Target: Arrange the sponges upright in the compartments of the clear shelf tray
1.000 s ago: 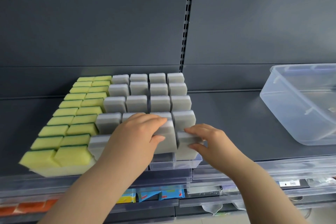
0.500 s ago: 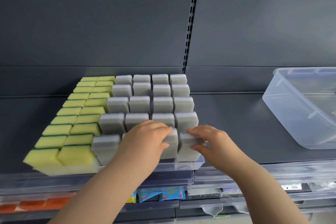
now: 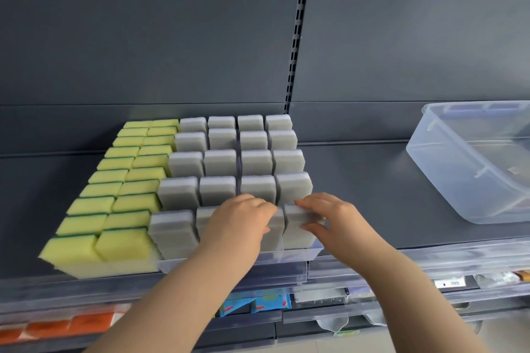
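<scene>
Grey sponges (image 3: 222, 162) stand upright in rows inside the clear shelf tray (image 3: 298, 255) on the dark shelf. Yellow-green sponges (image 3: 123, 198) fill two columns to their left. My left hand (image 3: 238, 226) lies over the front row and grips a grey sponge (image 3: 275, 233) there, which it mostly hides. My right hand (image 3: 335, 216) pinches the top of the front right grey sponge (image 3: 296, 229) between fingers and thumb. Both front sponges stand in their compartments.
A clear plastic bin (image 3: 470, 163) sits on the shelf to the right. The dark back panel (image 3: 172, 37) rises behind the sponges. Below the shelf edge lie blue packets (image 3: 258, 302) and orange items (image 3: 71, 324).
The sponge under my left hand has sunk lower into the front row. Both hands stay on the front sponges; the view has shifted slightly.
</scene>
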The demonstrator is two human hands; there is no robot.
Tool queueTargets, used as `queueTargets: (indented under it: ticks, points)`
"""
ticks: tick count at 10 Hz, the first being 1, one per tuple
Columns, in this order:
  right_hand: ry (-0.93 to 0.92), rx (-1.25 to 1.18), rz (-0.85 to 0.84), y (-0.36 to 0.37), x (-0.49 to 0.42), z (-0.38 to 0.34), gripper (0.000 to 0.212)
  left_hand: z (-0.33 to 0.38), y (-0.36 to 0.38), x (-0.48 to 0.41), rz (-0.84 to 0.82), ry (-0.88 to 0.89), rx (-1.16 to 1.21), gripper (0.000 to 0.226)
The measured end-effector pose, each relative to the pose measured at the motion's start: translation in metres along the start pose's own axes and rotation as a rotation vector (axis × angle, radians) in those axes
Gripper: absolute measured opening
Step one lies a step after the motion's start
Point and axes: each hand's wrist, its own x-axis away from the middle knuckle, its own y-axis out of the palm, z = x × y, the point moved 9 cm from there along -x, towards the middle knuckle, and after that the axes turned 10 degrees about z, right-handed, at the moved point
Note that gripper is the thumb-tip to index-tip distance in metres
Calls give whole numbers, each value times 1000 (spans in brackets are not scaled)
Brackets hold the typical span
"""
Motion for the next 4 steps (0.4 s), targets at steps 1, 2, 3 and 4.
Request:
queueTargets:
  ticks: [1, 2, 3, 4]
  points:
    - [-7, 67, 23, 1, 3, -4, 40, 4, -2, 3, 21, 31, 34, 35]
    - [-18, 137, 71, 2, 8, -7, 38, 9, -10, 7, 16, 90, 20, 38]
    - [-4, 234, 97, -1, 11, -13, 39, 6, -33, 11, 103, 145, 79, 19]
    - [44, 289, 147, -16, 8, -21, 39, -17, -68, 18, 197, 118, 113, 16]
